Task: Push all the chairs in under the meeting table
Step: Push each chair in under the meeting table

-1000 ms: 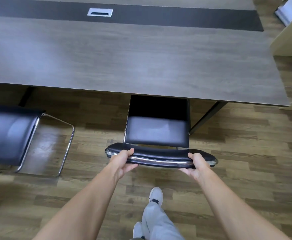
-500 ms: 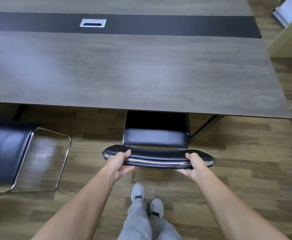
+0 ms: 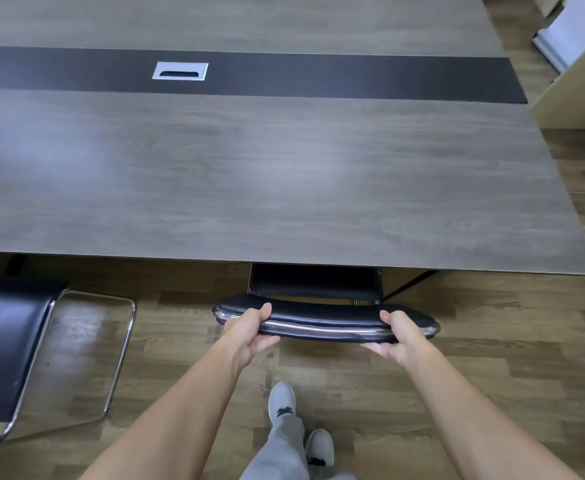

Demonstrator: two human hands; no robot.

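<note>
both our hands are on the job: our left hand (image 3: 249, 332) grips the left end of the black padded chair back with its chrome trim strip (image 3: 325, 322), thumb over the top and fingers curled beneath, while our right hand (image 3: 400, 336) holds the right end the same way, low in the centre of the frame. the chair's black seat (image 3: 315, 284) lies straight ahead of our hands, up-frame, and most of it is already hidden beneath the near edge of the long grey wood-grain meeting table with a dark central strip (image 3: 249, 174). the back's long axis runs left to right, about parallel to that table edge, so we judge the push goes squarely forward, away from us. neither hand is plainly nearer the table; the grip looks even, which should keep the chair from skewing. only a narrow band of seat shows between back and table, so we reckon this chair is nearly home.

by our count, two chairs are in view: the one in hand, and a second black chair on a chrome cantilever frame (image 3: 10, 348) at the lower left of the frame, standing well out from the table and seemingly not yet pushed in. one table is in view, with one silver cable port (image 3: 180, 71) set in its dark strip at upper left. our two grey shoes (image 3: 282, 401) stand on the wood-plank floor (image 3: 492, 341) at bottom centre, between our forearms, and pale cabinets (image 3: 575, 81) fill the upper right corner.
</note>
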